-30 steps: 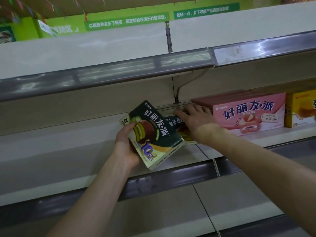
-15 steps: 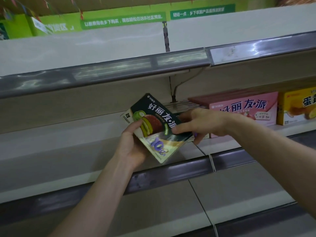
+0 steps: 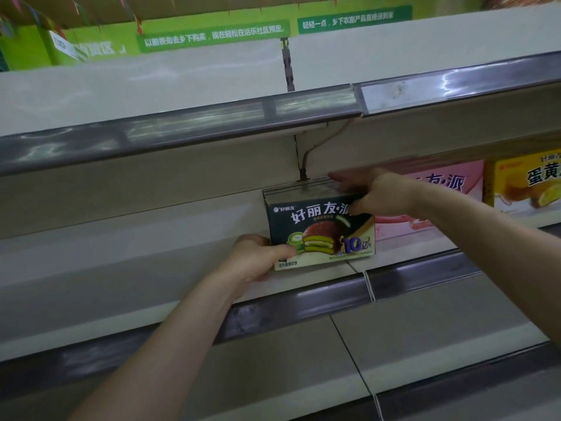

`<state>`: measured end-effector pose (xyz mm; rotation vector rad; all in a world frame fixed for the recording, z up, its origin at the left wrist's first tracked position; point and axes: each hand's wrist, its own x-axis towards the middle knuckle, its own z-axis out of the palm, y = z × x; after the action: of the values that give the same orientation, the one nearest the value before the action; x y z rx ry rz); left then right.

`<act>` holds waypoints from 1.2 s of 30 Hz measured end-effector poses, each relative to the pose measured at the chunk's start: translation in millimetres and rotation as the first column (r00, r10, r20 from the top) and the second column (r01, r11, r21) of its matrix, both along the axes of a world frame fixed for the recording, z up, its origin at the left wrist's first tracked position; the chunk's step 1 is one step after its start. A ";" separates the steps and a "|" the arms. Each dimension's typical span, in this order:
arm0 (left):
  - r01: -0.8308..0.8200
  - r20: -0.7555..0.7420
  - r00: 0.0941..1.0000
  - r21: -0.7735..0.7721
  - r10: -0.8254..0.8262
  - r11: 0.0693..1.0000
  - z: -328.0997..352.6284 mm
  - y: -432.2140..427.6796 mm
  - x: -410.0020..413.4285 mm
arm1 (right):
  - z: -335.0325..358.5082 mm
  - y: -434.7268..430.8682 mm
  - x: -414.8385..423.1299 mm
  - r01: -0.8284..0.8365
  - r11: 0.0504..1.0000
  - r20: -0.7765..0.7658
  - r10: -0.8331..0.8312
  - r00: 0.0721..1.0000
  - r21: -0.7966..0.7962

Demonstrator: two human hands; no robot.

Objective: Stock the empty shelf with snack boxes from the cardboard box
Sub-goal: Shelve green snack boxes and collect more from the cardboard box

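A dark green snack box (image 3: 321,229) stands upright on the middle shelf (image 3: 136,268), its printed front facing me, with more green boxes lined up behind it. My left hand (image 3: 258,262) grips its lower left corner, thumb across the front. My right hand (image 3: 376,192) holds the box's top right corner, fingers stretched over the top edges of the boxes; it is blurred. The cardboard box is out of view.
Pink snack boxes (image 3: 440,189) stand just right of the green ones, then yellow boxes (image 3: 525,183) at the far right. The shelf above (image 3: 182,123) overhangs the hands. A lower shelf (image 3: 273,360) lies bare below. Green signs (image 3: 212,34) hang behind.
The green box went from tilted in my left hand to upright on the shelf in front of the others. My right hand came from the boxes behind to this box's top right corner.
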<state>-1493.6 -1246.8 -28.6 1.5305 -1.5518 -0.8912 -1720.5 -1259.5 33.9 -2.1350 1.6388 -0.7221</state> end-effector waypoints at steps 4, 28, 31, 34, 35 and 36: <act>0.022 0.114 0.993 -0.027 -0.019 0.999 1.1 -1.2 -8.8 | -4.1 2.7 4.2 -0.004 0.997 -0.132 -0.006 0.991 -0.072; 0.004 0.632 0.724 -0.404 0.276 0.915 -6.8 -2.3 -39.8 | -58.5 1.6 39.8 0.043 0.864 -0.474 -0.315 0.822 -0.501; -0.012 0.649 0.700 -0.404 0.297 0.915 -8.9 -5.6 -42.2 | -59.6 -1.4 37.3 0.033 0.867 -0.466 -0.299 0.832 -0.497; 0.005 0.732 0.559 -0.473 0.390 0.881 -7.1 -4.9 -43.4 | -56.7 0.9 36.4 0.053 0.866 -0.489 -0.330 0.807 -0.497; 0.054 0.757 0.486 -0.524 0.436 0.850 -7.4 -4.3 -44.2 | -56.2 2.6 37.3 0.061 0.858 -0.500 -0.353 0.791 -0.510; 0.109 0.766 0.432 -0.569 0.477 0.815 -8.4 -4.1 -45.1 | -56.2 4.5 38.5 0.060 0.846 -0.506 -0.373 0.778 -0.530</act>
<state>-1538.6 -1250.9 -37.0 1.7434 -1.9987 0.6965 -1682.0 -1255.0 -22.3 -2.7632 2.2664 -0.6094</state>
